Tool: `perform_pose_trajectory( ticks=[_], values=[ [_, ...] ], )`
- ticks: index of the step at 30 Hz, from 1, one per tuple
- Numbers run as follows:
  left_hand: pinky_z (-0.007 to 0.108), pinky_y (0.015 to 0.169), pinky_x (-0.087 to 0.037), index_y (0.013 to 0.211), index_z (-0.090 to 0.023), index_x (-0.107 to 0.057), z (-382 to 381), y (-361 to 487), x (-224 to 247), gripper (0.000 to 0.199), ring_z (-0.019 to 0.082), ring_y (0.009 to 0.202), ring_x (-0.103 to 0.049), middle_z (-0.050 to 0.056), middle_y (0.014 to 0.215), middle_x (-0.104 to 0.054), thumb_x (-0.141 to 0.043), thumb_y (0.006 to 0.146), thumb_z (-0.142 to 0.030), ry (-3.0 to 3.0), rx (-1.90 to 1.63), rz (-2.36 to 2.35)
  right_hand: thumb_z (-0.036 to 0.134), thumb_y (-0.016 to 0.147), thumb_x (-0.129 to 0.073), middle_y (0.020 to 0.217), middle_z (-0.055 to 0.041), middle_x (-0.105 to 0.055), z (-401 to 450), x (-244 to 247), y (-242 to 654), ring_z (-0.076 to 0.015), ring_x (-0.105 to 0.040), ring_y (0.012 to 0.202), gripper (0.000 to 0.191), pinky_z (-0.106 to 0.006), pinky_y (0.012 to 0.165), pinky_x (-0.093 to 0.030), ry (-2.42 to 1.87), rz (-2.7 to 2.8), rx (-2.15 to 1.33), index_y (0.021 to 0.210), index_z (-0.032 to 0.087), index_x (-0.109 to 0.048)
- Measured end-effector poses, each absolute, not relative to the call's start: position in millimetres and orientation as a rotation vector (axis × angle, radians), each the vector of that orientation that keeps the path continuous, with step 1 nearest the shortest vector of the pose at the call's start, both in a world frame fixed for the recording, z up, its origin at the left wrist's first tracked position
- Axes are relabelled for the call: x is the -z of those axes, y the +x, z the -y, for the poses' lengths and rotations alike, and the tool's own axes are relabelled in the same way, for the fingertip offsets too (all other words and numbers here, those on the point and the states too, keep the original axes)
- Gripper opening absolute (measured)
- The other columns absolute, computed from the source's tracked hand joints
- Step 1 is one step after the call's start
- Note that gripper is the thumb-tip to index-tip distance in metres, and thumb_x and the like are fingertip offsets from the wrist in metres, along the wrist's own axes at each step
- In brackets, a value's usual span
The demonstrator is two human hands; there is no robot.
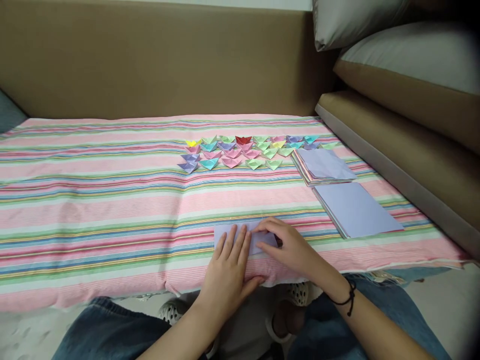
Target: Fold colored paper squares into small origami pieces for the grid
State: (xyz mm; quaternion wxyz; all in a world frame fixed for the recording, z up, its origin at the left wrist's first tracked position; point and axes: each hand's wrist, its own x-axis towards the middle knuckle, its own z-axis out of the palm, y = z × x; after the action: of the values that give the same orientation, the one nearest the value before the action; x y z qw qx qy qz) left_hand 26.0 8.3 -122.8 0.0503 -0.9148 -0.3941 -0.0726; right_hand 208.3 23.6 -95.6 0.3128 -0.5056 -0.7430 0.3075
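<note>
A small folded sheet of lavender paper [264, 237] lies on the striped cloth near its front edge. My left hand [226, 272] rests flat on the left half of the sheet, fingers stretched and slightly spread. At the right half, my right hand [290, 245] touches the paper with thumb and index fingertip apart; its other fingers curl out of clear sight. Behind the hands stand several rows of folded paper boats, among them a red boat [243, 140] and a turquoise boat [209, 163].
To the right lie a stack of lavender-topped paper [358, 209] and a stack with a creased top sheet [328, 165]. The striped cloth [93, 205] covers the surface. Brown and grey cushions [412, 90] border the right side, and a brown backrest [161, 60] stands behind.
</note>
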Motion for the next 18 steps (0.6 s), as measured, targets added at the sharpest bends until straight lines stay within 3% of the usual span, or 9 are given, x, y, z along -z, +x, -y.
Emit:
perform_pose_trajectory(
  ticks=[7, 13, 18],
  values=[
    [0.051, 0.107, -0.026, 0.143, -0.017, -0.021, -7.3, 26.3, 118.0, 0.111, 0.038, 0.136, -0.014, 0.017, 0.149, -0.017, -0.067, 0.056, -0.068, -2.818, 0.095, 1.185, 0.013, 0.086, -0.051, 0.095, -0.0056, -0.058, -22.1, 97.2, 214.6, -0.0201, -0.054, 0.091, 0.016, -0.035, 0.082, -0.042, -1.275, 2.077, -0.704, 0.097, 0.019, -0.060],
    [0.057, 0.106, -0.021, 0.141, -0.035, -0.020, -7.0, 24.0, 123.9, 0.113, 0.040, 0.136, -0.009, 0.017, 0.151, -0.012, -0.069, 0.045, -0.071, -2.909, 0.142, 1.181, 0.015, 0.088, -0.047, 0.101, -0.0064, -0.057, -20.5, 99.6, 214.3, -0.0202, -0.053, 0.092, 0.022, -0.036, 0.082, -0.041, -1.269, 2.200, -0.575, 0.106, 0.021, -0.059],
    [0.060, 0.105, -0.018, 0.141, -0.039, -0.018, -7.4, 24.2, 123.4, 0.117, 0.043, 0.135, -0.007, 0.017, 0.151, -0.009, -0.071, 0.041, -0.071, -2.945, 0.160, 1.153, 0.017, 0.090, -0.044, 0.101, -0.0070, -0.057, -19.1, 96.4, 213.2, -0.0209, -0.054, 0.093, 0.024, -0.037, 0.083, -0.041, -1.293, 2.225, -0.537, 0.108, 0.020, -0.059]
  ],
)
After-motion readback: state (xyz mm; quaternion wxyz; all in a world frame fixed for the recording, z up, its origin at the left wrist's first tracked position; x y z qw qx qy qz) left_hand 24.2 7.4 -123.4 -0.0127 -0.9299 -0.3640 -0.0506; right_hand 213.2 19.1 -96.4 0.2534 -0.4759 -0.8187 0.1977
